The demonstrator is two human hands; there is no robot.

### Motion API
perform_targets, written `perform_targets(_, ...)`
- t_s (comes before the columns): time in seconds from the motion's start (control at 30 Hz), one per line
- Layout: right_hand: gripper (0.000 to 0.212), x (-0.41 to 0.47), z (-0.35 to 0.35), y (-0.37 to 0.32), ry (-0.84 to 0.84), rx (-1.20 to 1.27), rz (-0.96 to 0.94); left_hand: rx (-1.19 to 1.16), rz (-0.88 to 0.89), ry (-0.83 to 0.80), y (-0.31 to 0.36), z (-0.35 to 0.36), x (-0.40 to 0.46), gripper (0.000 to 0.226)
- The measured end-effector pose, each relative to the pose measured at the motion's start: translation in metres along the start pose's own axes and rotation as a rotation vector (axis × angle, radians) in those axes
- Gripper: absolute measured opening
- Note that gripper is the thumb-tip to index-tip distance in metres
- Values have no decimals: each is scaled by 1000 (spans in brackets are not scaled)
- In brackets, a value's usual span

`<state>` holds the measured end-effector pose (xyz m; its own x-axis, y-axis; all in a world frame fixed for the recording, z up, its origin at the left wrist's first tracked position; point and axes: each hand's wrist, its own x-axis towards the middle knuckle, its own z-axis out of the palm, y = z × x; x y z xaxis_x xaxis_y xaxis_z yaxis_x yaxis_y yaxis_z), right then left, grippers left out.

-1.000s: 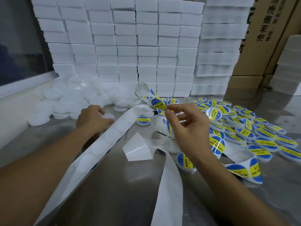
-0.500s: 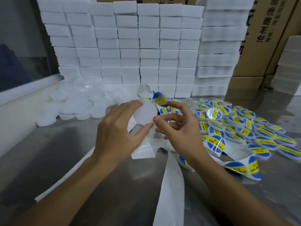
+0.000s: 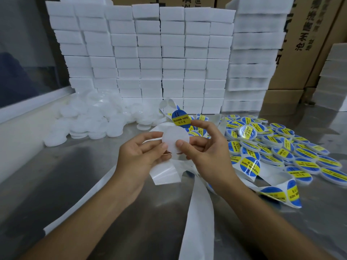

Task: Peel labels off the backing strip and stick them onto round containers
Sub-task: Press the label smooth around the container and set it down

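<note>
A wall of stacked white foam blocks [image 3: 150, 59] rises at the back of my steel worktable [image 3: 78, 177], with brown printed cartons [image 3: 308, 44] standing to its right. On the table's right side lies a spread of round containers already labelled [image 3: 281, 147] in blue and yellow; on the left, against the foam, a heap of plain white containers [image 3: 93, 119]. Long bands of bare white backing strip [image 3: 197, 218] trail across the steel toward me, and a stretch of strip still carrying labels [image 3: 277, 192] curls along the table just right of my right forearm. Above the middle of the table, my left hand [image 3: 139, 156] holds one blank white round container [image 3: 174, 140], fingers curled at its left edge. My right hand [image 3: 204, 147] steadies the same container with the thumb on its face, while the fingertips pinch a peeled blue-and-yellow "SOLDERING PASTE" label [image 3: 181, 119], held upright just above the container's top rim.
</note>
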<state>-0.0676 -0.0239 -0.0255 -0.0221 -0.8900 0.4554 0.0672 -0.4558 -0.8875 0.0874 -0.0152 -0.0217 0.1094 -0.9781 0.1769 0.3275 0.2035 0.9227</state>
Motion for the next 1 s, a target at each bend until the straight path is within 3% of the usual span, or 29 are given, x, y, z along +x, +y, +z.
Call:
perform_targets(0.23,41,0,-1,3,15,-40,8,-132,-83,1,-2,-2,2,37)
perform_targets(0.4,19,6,-7,1,233,-246,-104,-165,-94,36,-4,-5,4,30)
perform_targets(0.53,4,15,-24,-5,345,-137,-40,-172,-109,56,-6,-8,5,28)
perform_targets(0.63,5,16,-26,-10,251,68,122,-190,-112,63,-5,-7,5,32)
perform_targets(0.7,3,15,-24,-9,153,59,155,-199,-113,70,-5,-7,5,34)
perform_targets(1.0,5,6,-10,-7,29,-96,41,-162,-122,45,-2,-4,1,34)
